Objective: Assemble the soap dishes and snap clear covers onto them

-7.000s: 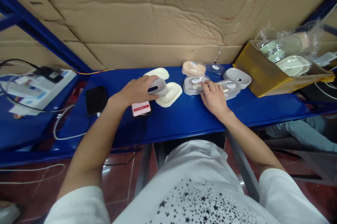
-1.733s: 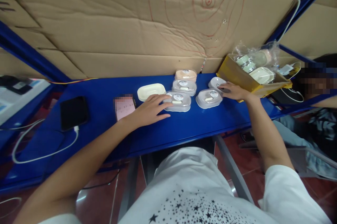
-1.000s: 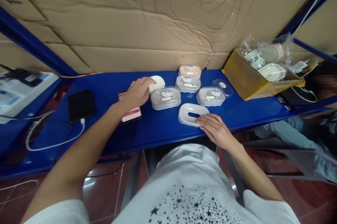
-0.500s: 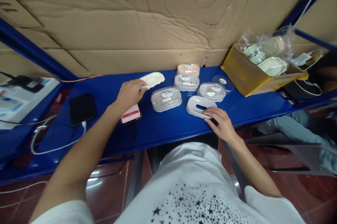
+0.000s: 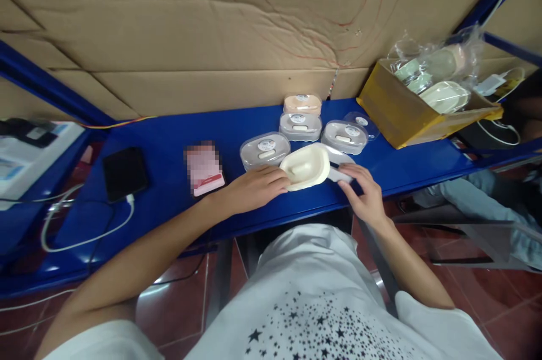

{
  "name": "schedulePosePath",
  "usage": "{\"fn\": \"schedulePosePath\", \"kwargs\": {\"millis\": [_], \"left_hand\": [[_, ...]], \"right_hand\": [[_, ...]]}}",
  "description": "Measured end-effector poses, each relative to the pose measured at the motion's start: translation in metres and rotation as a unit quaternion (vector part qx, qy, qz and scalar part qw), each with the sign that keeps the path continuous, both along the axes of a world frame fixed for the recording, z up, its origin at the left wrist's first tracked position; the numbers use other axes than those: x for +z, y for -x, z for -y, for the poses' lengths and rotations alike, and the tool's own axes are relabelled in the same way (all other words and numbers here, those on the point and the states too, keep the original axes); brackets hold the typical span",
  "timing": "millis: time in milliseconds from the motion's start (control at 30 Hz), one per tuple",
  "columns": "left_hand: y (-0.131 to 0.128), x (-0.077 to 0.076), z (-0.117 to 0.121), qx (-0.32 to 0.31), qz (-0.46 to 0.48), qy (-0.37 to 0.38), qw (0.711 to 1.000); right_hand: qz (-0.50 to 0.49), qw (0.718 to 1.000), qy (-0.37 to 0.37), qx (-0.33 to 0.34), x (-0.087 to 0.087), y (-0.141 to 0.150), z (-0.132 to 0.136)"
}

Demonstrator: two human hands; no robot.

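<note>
My left hand (image 5: 266, 186) pinches the near left edge of a cream oval soap dish (image 5: 305, 168), tilted so its hollow inside with a raised bump shows. A pale grey soap dish shell (image 5: 340, 172) is partly hidden behind it. The fingers of my right hand (image 5: 365, 193) are closed on that shell's right side. Just beyond them are grey soap boxes with clear lids and round stickers: one on the left (image 5: 266, 151), one in the middle (image 5: 300, 126) and one on the right (image 5: 345, 136). A peach soap box (image 5: 302, 104) sits behind these.
A clear lid (image 5: 363, 125) lies beside a cardboard box (image 5: 387, 109) of bagged dishes at right. On the left are a pink item (image 5: 203, 169) and a black phone (image 5: 124, 174) with a white cable (image 5: 130, 210). Another person's leg (image 5: 478, 202) shows at right.
My left hand has brought the cream soap dish from the back left towards me and right, up to the grey shell. My right hand has stayed at the shell.
</note>
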State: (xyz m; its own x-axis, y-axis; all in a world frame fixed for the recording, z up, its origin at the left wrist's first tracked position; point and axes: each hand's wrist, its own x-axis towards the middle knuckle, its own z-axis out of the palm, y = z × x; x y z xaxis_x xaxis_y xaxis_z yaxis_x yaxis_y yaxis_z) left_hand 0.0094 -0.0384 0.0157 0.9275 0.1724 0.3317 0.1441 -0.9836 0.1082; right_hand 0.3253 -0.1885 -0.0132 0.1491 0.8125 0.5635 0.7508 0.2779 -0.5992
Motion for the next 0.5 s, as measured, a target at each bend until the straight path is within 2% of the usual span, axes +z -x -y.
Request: {"fn": "schedulePosePath", "kwargs": {"millis": [133,200,267,333,433,500], "left_hand": [[0.004,-0.001,-0.006,0.008,-0.007,-0.006,1.0],[0.006,0.004,-0.006,0.009,-0.002,-0.011,1.0],[0.008,0.01,-0.01,0.037,0.01,-0.014,0.999],[0.012,0.015,-0.019,0.085,0.01,-0.012,0.996],[0.023,0.017,-0.043,0.158,-0.019,-0.012,0.987],[0.032,0.015,-0.06,0.212,-0.019,-0.013,0.977]], "right_hand": [[-0.028,0.994,-0.019,-0.105,0.008,-0.009,0.0],[-0.031,0.993,-0.031,-0.109,0.011,-0.011,0.002],[-0.006,0.997,-0.04,-0.062,0.014,-0.007,0.005],[0.045,0.998,-0.034,0.017,0.014,0.0,0.007],[0.123,0.985,0.004,0.121,0.012,0.015,0.005],[0.153,0.975,0.028,0.158,0.01,0.024,0.002]]}}
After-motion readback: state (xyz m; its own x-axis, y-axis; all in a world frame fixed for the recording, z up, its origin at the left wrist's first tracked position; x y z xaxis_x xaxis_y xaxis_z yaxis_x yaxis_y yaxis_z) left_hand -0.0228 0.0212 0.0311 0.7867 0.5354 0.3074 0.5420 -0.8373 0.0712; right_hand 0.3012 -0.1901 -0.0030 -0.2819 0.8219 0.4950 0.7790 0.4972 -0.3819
